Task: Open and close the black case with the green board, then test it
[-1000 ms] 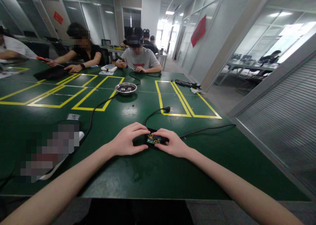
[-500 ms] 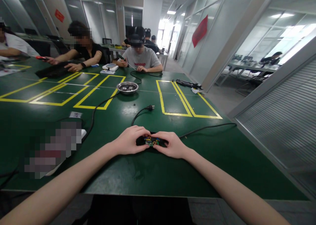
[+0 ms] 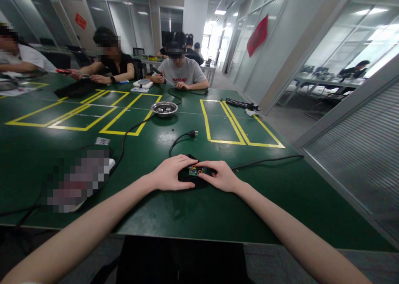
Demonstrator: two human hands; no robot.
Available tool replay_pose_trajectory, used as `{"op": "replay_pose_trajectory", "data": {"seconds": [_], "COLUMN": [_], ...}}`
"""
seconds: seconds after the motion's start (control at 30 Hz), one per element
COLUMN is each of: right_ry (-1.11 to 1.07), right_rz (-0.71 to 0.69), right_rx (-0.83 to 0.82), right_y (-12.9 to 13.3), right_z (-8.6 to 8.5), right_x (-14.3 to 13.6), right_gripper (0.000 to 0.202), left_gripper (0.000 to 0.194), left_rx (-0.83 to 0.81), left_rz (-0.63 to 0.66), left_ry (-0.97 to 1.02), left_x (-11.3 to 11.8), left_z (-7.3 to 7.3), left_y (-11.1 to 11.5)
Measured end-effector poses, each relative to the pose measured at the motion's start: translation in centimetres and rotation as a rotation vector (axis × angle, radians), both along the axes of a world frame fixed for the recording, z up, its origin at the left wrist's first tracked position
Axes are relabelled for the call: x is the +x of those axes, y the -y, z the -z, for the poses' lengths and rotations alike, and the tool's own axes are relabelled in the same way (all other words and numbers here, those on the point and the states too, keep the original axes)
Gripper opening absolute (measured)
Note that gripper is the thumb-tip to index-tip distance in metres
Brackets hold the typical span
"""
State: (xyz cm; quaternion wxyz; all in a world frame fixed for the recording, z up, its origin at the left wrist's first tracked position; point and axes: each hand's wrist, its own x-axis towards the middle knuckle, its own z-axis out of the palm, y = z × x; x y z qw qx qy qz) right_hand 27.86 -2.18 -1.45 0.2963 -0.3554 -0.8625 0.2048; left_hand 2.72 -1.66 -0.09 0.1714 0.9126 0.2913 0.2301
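1. By the look of it, the opening-up is done: the black case [image 3: 202, 184] lies open on the green table [image 3: 174, 219], its inside bare to the room.
2. Not done, as far as I can judge: the circuit board [image 3: 193, 172] isn't clear of the case, and no cover sits over it. Whether it is loose or fastened, I can't tell from where I stand.
3. The board is small and green, with copper-coloured rings of wire (rather like tiny doughnuts) and a patch of yellow. It sits between the two hands, over the case, near the person's side of the table.
4. The right hand [image 3: 225, 177] has thumb and fingers close together, in what looks like a narrow pinch on the board.
5. The left hand [image 3: 168, 175] curves wide round the case's left end; how firmly it presses, I cannot tell.
6. Beyond lie a plug [image 3: 192, 133] on a black cord [image 3: 175, 142] and a metal bowl [image 3: 165, 115] with small parts inside.
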Motion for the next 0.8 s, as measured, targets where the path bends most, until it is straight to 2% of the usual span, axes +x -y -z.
{"op": "replay_pose_trajectory", "data": {"seconds": [0.37, 0.53, 0.8], "right_ry": [0.002, -0.034, -0.054], "right_rz": [-0.01, -0.016, 0.079], "right_rx": [0.014, 0.024, 0.046], "right_y": [0.8, 0.1, -0.6], "right_z": [-0.4, 0.1, 0.4], "right_x": [-0.4, -0.5, -0.7], "right_gripper": [0.028, 0.027, 0.024], "left_gripper": [0.063, 0.059, 0.058], "left_rx": [0.018, 0.05, 0.026], "left_rz": [-0.151, -0.123, -0.095], "left_ry": [-0.018, -0.014, 0.014], "left_x": [0.5, 0.2, 0.3], "left_z": [0.4, 0.5, 0.1], "left_y": [0.4, 0.2, 0.2]}}
